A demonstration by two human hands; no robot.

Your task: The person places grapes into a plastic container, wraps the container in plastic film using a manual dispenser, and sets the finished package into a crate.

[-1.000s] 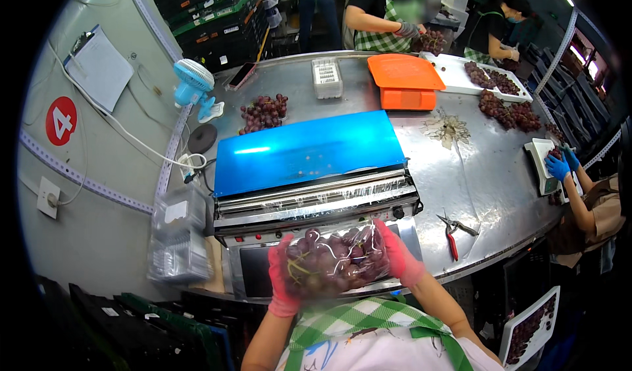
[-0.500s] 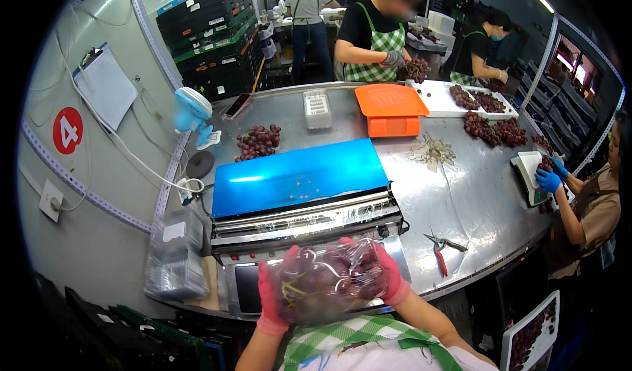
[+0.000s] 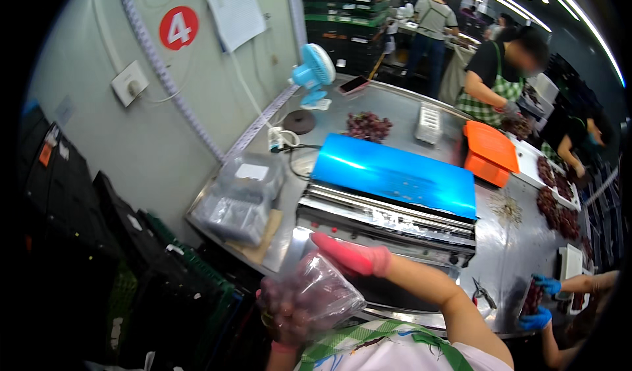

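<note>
A film-wrapped pack of dark red grapes point(image 3: 309, 298) is tilted low in front of me, over the near edge of the steel table. My left hand point(image 3: 282, 346), gloved in pink, supports it from the lower left; its fingers are mostly hidden behind the pack. Above the pack's upper edge, my right hand point(image 3: 347, 254) in a pink glove lies flat with fingers stretched. I cannot tell whether it still touches the film. Just beyond it stands the film wrapping machine point(image 3: 388, 221) with its blue cover point(image 3: 395, 177).
Stacked clear plastic trays point(image 3: 243, 193) stand left of the machine, black and green crates point(image 3: 158, 259) below. Beyond are a blue fan point(image 3: 315, 68), loose grapes point(image 3: 368, 127) and an orange scale point(image 3: 490, 152). Pruning shears point(image 3: 484, 294) lie right; a co-worker's blue-gloved hands point(image 3: 536, 318) hold grapes.
My view has swung left and the grape pack has moved left, tilting. My right hand has come off its right end to above it. The co-worker at right has shifted grapes off the scale.
</note>
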